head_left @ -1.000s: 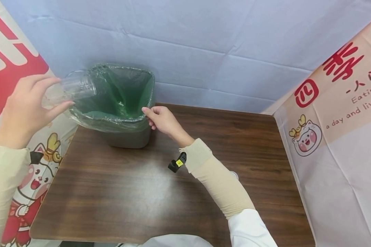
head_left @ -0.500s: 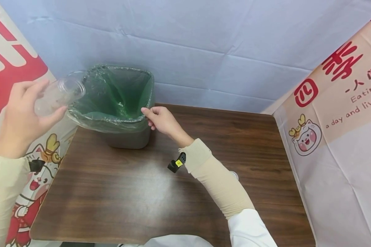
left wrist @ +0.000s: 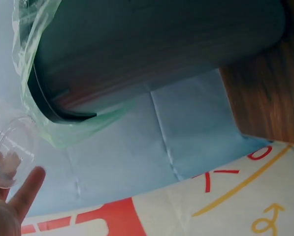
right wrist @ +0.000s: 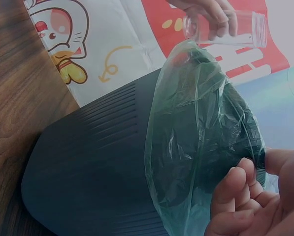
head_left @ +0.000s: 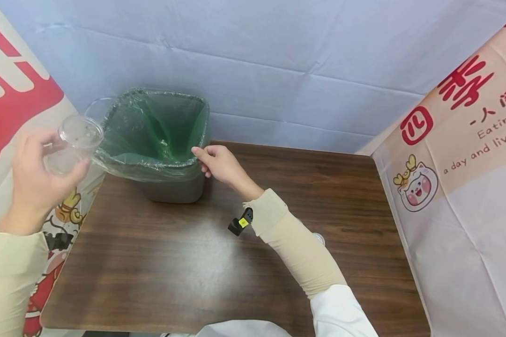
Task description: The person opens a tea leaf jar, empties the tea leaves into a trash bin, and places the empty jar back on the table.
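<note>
My left hand [head_left: 42, 180] grips a clear jar [head_left: 65, 159] just left of the bin, its round mouth tilted up toward the head camera. Some small specks show at the jar's mouth. A dark grey trash bin [head_left: 174, 189] stands at the table's back left, lined with a green bag [head_left: 152, 171] folded over its rim. At the bin's near right corner, my right hand [head_left: 221, 164] pinches the bag and rim between thumb and fingers. In the right wrist view the jar [right wrist: 243, 30] hangs beyond the bag's far edge, apart from it.
The brown wooden table [head_left: 194, 262] runs forward and right of the bin. A small round whitish thing [head_left: 319, 238] lies partly hidden behind my right forearm. A pale cloth wall [head_left: 257, 79] stands behind, with printed panels [head_left: 442, 154] at both sides.
My left hand has drawn the jar back from above the bin's left rim, lowering it slightly and turning its mouth from sideways to upward. My right hand stays on the rim.
</note>
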Demonstrator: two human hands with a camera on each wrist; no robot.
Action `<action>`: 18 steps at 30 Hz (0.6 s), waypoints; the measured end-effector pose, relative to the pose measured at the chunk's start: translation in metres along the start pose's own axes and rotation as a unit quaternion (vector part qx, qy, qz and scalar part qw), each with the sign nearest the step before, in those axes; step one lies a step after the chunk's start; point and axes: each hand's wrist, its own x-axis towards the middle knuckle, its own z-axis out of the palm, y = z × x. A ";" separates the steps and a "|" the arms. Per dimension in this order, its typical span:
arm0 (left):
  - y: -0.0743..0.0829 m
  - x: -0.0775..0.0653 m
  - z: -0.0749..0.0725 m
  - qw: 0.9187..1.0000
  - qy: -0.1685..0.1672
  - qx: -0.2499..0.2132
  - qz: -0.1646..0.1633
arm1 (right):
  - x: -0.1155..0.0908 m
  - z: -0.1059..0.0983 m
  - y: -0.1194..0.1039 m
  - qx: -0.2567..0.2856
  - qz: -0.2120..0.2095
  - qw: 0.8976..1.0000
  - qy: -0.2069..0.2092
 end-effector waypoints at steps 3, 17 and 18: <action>-0.001 -0.010 0.001 1.000 0.001 -0.002 -0.018 | 0.000 0.000 0.000 0.000 0.001 1.000 0.000; -0.012 -0.057 0.009 0.995 -0.015 -0.080 -0.064 | 0.000 0.000 0.000 -0.001 0.001 1.000 -0.001; -0.012 -0.060 0.010 0.994 -0.017 -0.084 -0.069 | 0.000 0.000 0.000 -0.001 0.002 1.000 -0.001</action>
